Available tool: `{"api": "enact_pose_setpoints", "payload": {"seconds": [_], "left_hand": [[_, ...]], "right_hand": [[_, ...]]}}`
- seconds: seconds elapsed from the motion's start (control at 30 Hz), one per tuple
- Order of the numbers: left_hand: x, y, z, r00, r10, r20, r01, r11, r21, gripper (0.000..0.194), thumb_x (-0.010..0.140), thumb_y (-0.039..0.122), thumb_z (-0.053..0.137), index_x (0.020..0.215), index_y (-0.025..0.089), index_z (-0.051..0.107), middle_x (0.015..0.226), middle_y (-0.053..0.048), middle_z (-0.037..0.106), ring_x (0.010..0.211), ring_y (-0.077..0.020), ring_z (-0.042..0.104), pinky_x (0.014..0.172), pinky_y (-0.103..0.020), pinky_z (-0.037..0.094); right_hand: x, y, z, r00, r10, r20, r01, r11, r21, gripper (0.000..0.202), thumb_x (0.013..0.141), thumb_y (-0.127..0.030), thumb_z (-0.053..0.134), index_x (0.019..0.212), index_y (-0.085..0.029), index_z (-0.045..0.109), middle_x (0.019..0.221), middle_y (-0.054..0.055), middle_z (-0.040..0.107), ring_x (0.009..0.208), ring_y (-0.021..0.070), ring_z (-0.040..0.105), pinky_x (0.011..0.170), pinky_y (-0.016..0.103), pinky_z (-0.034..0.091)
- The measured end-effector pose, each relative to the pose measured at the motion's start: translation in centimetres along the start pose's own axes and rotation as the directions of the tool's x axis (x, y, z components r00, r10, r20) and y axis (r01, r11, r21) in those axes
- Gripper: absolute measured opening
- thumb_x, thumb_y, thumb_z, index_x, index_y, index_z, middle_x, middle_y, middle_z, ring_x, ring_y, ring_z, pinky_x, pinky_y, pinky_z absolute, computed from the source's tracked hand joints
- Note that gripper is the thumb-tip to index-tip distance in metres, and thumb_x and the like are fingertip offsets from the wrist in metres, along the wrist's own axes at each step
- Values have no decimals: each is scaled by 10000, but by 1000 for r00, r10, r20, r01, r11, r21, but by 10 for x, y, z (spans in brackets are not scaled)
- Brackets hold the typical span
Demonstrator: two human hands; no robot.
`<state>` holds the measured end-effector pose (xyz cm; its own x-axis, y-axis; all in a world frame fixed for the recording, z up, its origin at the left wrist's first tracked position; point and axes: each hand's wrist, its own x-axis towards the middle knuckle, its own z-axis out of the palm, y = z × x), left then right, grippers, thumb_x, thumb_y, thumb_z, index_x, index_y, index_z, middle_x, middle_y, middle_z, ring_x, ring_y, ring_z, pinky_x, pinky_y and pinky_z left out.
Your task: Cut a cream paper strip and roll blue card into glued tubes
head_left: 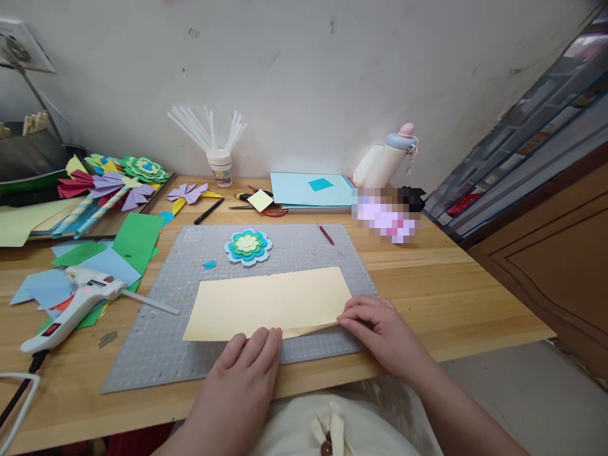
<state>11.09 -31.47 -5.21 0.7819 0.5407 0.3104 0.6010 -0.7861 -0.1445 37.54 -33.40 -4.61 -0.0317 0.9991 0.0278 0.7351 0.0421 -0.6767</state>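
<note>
A pale yellow sheet of paper (268,304) lies on the grey cutting mat (156,354), its near edge partly turned up in a narrow fold. My left hand (251,361) rests on that near edge, fingers together and curled over the paper. At the near right corner my right hand (375,323) pinches the folded edge between thumb and fingers. Beyond the sheet sits a layered paper flower (248,246) in blue, green and cream, with a small blue paper scrap (209,265) beside it.
To the left, a white glue gun (80,310) lies on coloured paper scraps (137,247), near finished paper flowers (114,183). A paper cup (220,168) of white straws, scissors (242,207), a light blue sheet (294,189) and a bottle (389,164) stand or lie along the wall.
</note>
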Motion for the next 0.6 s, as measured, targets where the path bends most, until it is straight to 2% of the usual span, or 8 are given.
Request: {"api": "enact_pose_setpoints", "payload": {"seconds": [0.13, 0.3, 0.4, 0.5, 0.6], "left_hand": [[1, 1, 0, 1000, -1, 7, 1, 1000, 3, 429, 708, 82, 482, 1091, 100, 674, 1105, -74, 672, 1052, -213, 458, 887, -371, 291], [0, 3, 2, 1000, -9, 7, 9, 1000, 1, 431, 746, 109, 481, 1144, 103, 645, 1111, -80, 672, 1071, -220, 458, 906, -381, 276], [1, 4, 2, 999, -18, 45, 18, 1000, -11, 489, 771, 143, 492, 1254, 153, 573, 1105, -54, 666, 1063, -211, 463, 891, -381, 275], [3, 3, 1, 997, -21, 78, 23, 1000, -20, 533, 782, 170, 508, 1314, 202, 515, 1081, -25, 663, 1058, -200, 463, 886, -375, 271], [5, 4, 1, 996, -3, 87, 4, 1000, -7, 500, 790, 178, 515, 1289, 173, 538, 1053, -22, 669, 1038, -188, 460, 878, -364, 275]], "right_hand": [[2, 7, -3, 997, 72, -23, -68, 986, 153, 222, 864, -345, 558, 734, -213, 681, 907, 42, 631, 849, 190, 595, 803, 329, 420], [6, 7, 0, 995, 96, -37, -89, 984, 155, 237, 844, -347, 570, 673, -206, 654, 869, 30, 599, 815, 181, 584, 802, 325, 414], [6, 9, 1, 994, 101, -51, -93, 986, 141, 244, 846, -344, 575, 660, -203, 644, 851, 23, 579, 800, 174, 574, 786, 316, 409], [6, 14, 0, 998, 54, -42, -47, 986, 162, 232, 856, -326, 583, 671, -200, 646, 827, 19, 585, 783, 169, 573, 760, 304, 406], [6, 20, -2, 999, -47, -10, 48, 984, 174, 200, 863, -312, 602, 705, -207, 666, 818, 16, 615, 798, 169, 578, 775, 303, 397]]}}
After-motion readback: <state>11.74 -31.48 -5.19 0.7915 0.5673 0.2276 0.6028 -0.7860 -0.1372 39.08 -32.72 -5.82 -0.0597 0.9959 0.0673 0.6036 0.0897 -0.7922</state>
